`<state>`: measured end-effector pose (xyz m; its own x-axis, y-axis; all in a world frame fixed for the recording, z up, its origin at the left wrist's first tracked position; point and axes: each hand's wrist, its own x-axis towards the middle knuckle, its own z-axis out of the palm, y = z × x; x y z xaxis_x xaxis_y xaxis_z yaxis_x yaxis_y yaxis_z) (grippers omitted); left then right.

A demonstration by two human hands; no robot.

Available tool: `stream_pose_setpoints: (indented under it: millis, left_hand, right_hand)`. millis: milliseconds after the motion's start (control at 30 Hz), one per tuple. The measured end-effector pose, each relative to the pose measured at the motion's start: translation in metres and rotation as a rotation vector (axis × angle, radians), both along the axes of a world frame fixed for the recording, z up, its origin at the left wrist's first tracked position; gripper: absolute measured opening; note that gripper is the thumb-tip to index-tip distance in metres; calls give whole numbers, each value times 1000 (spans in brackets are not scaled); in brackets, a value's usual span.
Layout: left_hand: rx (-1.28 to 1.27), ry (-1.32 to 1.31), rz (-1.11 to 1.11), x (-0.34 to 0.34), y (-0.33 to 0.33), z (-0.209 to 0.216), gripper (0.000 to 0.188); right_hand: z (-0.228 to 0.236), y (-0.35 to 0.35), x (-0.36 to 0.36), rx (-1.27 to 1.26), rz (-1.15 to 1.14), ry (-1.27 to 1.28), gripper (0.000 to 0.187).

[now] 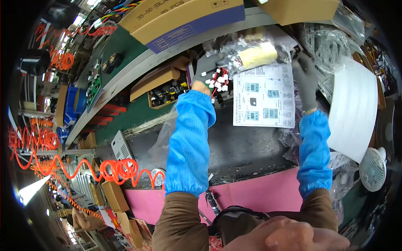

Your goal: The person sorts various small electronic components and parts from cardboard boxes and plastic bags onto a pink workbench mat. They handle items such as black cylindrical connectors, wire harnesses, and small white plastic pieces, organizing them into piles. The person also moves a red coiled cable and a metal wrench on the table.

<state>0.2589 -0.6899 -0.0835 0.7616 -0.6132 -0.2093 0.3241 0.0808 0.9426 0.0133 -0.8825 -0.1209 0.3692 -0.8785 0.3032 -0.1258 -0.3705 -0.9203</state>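
Observation:
My left hand [204, 67], in a grey glove, reaches to the far middle of the bench. It is closed around a bundle of red wires [217, 80], whose white connectors spill out beside the wrist; the fingertips are partly hidden. Right of it lies a clear plastic bag [256, 53] with something yellowish inside. A printed instruction sheet [264, 98] with small device drawings lies flat between my arms. Along its right edge my right hand [306, 81], also gloved in grey, stretches forward with fingers extended, somewhat blurred, and no object shows in it.
An open cardboard box [161, 85] of small black and yellow parts stands left of my left hand. Large cartons [184, 23] line the far shelf. White foam sheet [352, 108] and a small fan [372, 169] are at right. Orange coiled hoses [121, 170] hang at left.

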Motion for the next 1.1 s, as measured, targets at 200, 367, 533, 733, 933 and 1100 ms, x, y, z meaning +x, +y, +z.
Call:
stream_pose_setpoints:
  millis: [200, 367, 533, 733, 933, 1100]
  left_hand:
    - [-107, -411, -182, 86, 16, -126, 36]
    - [-40, -738, -28, 83, -8, -110, 54]
    - [-268, -711, -13, 46, -14, -59, 49]
    - [-981, 79, -188, 50, -31, -66, 40]
    - [-619, -305, 36, 51, -32, -65, 39]
    - [442, -1341, 140, 35, -50, -59, 40]
  right_hand:
    - [-12, 44, -35, 718, 454, -96, 45]
    - [-10, 31, -25, 703, 411, -113, 33]
    - [-1, 31, -17, 728, 199, -358, 31]
    - [-2, 51, 56, 522, 155, -463, 32]
    - [18, 74, 118, 876, 59, -462, 23]
    - [-37, 48, 131, -489, 31, 588, 24]
